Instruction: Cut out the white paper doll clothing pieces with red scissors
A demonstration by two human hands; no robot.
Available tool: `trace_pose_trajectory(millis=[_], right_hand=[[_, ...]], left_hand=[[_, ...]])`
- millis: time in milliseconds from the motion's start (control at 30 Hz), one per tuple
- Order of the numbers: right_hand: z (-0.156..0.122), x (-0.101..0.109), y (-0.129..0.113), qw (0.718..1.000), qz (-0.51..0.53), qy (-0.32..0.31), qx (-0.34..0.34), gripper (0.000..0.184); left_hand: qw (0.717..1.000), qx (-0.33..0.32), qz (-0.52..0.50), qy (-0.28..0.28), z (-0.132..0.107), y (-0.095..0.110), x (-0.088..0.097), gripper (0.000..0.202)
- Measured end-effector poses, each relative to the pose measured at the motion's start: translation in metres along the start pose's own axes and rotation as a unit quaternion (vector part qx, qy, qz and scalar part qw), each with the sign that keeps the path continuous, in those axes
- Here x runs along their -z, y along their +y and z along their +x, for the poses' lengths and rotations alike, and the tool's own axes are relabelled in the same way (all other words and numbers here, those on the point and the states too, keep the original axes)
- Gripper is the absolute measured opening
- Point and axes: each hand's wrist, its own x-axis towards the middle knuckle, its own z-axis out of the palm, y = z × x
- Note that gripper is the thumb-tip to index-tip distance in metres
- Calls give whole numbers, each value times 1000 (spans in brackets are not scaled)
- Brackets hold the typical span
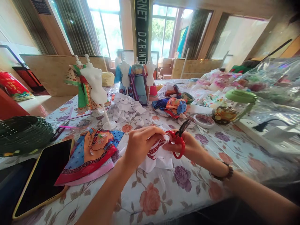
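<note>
My left hand [140, 142] is closed, pinching a white cloth piece [156, 149] printed with a red chain-like pattern. Loose white folds of it hang down onto the table. Red-handled scissors [184, 127] rest in my right hand [193, 148], their dark blades pointing up and away from the cloth. The thumb and fingertips of that hand also touch the cloth's right edge. To the left of my left hand lies a small doll-sized garment [93, 153] in orange, blue and red.
A bare white mannequin [93, 81] stands behind the garment, with several dressed ones farther back. White scraps [126, 107], colourful cloth pieces [172, 104], tape rolls [204, 120] and a green-lidded jar [226, 112] lie beyond my hands. A phone [45, 175] and dark basket [25, 134] are left.
</note>
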Motion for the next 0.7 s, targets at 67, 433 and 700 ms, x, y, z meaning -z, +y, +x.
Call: trace_pose_trajectory(millis=[67,433,700], right_hand=[[1,-3,8,999,-12,32,19,43],[8,-12,9,987,107,121,0,48],[4,-26,4,981,155,116,-10,46]], left_hand=[[998,1,-6,-55,1,-3,2,17],[925,260,196,-197,3,6,26,10],[884,377,242,-136,-25,45,18,32]])
